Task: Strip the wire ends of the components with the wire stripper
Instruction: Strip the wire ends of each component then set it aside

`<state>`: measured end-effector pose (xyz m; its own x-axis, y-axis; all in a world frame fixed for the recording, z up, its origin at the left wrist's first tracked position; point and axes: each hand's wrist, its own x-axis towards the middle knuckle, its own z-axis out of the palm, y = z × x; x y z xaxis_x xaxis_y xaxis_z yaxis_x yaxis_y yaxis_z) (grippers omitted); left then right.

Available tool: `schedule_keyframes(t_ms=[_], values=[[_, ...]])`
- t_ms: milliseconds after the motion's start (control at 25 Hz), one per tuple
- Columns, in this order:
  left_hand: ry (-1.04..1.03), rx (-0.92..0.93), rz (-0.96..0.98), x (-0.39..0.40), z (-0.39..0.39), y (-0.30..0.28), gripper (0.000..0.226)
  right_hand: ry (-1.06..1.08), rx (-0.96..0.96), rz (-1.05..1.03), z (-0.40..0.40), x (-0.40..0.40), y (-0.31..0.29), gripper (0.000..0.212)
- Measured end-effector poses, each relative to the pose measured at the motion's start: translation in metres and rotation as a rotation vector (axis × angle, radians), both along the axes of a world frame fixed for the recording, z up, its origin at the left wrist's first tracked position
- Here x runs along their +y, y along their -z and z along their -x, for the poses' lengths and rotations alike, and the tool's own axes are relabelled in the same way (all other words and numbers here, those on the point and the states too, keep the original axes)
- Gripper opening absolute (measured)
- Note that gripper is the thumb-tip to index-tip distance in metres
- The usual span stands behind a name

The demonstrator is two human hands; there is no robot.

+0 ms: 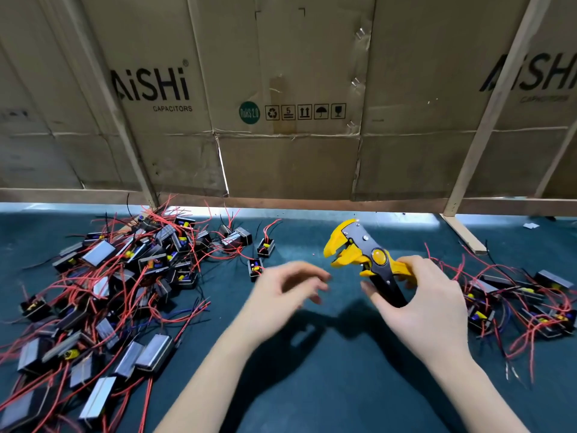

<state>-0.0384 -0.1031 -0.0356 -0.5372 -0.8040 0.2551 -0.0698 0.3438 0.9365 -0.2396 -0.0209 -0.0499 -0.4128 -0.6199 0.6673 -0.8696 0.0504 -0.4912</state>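
While your right hand (427, 303) grips the wire stripper (365, 257) by its handles, head pointing up and left with nothing between its teeth, your left hand (281, 290) hovers just left of it, fingers loosely curled, holding nothing. Large pile of components (118, 282) sits well left of the stripper, red and black leads tangled. Smaller pile (518, 307) lies just right of it, likely the finished lot, though stripped ends are too small to confirm. Judging by pile sizes, most work remains; no component is in hand.
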Motion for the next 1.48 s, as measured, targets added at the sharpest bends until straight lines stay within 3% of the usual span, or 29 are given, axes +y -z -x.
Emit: schedule_keyframes(t_ms=[120, 160, 280, 400, 520, 600, 880, 1080, 1240, 1360, 1440, 1480], values=[[-0.554, 0.249, 0.065, -0.029, -0.037, -0.012, 0.017, 0.009, 0.068, -0.146, 0.0, -0.001, 0.005, 0.044], [-0.745, 0.229, 0.138, -0.037, -0.053, -0.011, 0.017, 0.023, 0.096, -0.209, 0.002, -0.001, 0.006, 0.046], [-1.205, -0.093, 0.333, -0.056, -0.094, -0.001, 0.028, 0.076, 0.143, -0.481, 0.016, -0.003, 0.008, 0.051], [-1.32, -0.372, 0.37, -0.061, -0.115, 0.004, 0.04, 0.2, 0.162, -0.611, 0.032, -0.004, 0.008, 0.056], [-1.296, -0.648, 0.319, -0.062, -0.119, 0.009, 0.043, 0.28, 0.087, -0.524, 0.041, -0.005, 0.009, 0.055], [-1.267, -0.701, 0.276, -0.061, -0.12, 0.01, 0.039, 0.246, 0.015, -0.428, 0.042, -0.004, 0.009, 0.052], [-1.306, -0.569, 0.277, -0.055, -0.116, 0.003, 0.017, -0.01, -0.115, -0.257, 0.024, -0.003, 0.007, 0.044], [-1.237, -0.592, 0.266, -0.057, -0.106, 0.006, 0.015, -0.07, -0.1, -0.231, 0.022, -0.002, 0.005, 0.041], [-1.195, -0.447, 0.372, -0.052, -0.091, 0.005, 0.029, -0.088, -0.135, -0.194, 0.021, -0.002, 0.004, 0.041], [-0.907, -0.204, 0.498, -0.046, -0.072, 0.001, 0.033, -0.095, -0.206, -0.139, 0.022, -0.002, 0.004, 0.041], [-0.547, -0.06, 0.395, -0.038, -0.053, 0.0, 0.027, -0.099, -0.28, -0.104, 0.024, -0.003, 0.005, 0.039], [-0.372, -0.075, 0.349, -0.033, -0.045, 0.001, 0.024, -0.099, -0.312, -0.094, 0.024, -0.004, 0.006, 0.038]])
